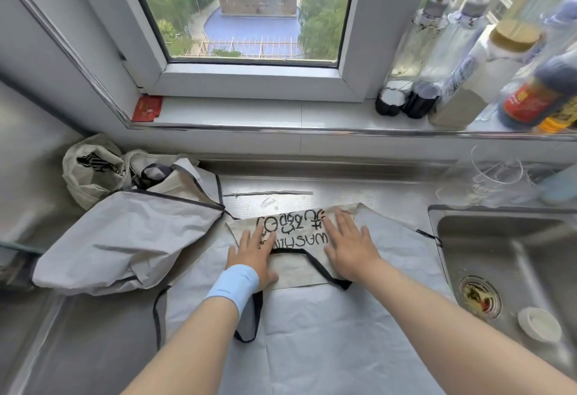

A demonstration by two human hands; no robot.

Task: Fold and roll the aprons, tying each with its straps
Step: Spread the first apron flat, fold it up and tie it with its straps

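Observation:
A pale grey apron (312,332) lies spread flat on the steel counter. Its beige bib (296,266), printed with black lettering and edged by a black neck strap (315,263), is folded down onto the body. My left hand (254,254), with a light blue wristband, presses flat on the bib's left part. Flat on the bib's right part lies my right hand (349,248), fingers straight. A black waist strap (249,316) loops below my left wrist. Another strap end (429,235) trails toward the sink.
A second grey apron (125,238) lies crumpled at the left, with a bunched beige apron (90,169) behind it. A sink (505,257) with a small white lid sits at the right. Glass cups (496,173) stand behind it. Bottles (468,66) crowd the window sill.

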